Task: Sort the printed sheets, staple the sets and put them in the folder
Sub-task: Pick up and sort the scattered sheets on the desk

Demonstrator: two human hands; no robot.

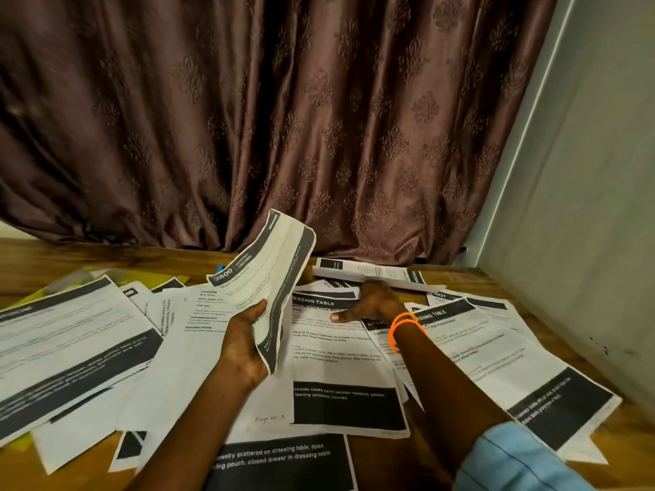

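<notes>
Left hand (248,343) raised a little above the surface (496,281), gripping a small bunch of printed sheets (269,278) by the lower edge, thumb on the front, fingers curled behind. Bunch tilted up and away, bowed along its length, top sheet headed with a dark band reading "3800" and "KITCHEN". Right hand (372,303) stretched forward, palm down, fingers spread and resting flat on a sheet headed "DRESSING TABLE" (340,356), gripping nothing, fingertips close to a loosely folded sheet (372,274) lying further back. Orange bangles (402,327) on the right wrist, pale blue sleeve (514,458) at the lower right corner.

Many loose sheets scattered over the wooden surface, overlapping at all angles (most with dark header and footer bands): a big pile at the left (71,349), more at the right (514,356), one at the near edge (280,458) with text about jewelry on a dressing table. Handwritten "Page No" on a sheet below the left wrist. Something yellow (170,279) showing under the far left sheets, too covered to identify. Brown patterned curtain (266,118) behind, pale wall (595,207) at the right.
</notes>
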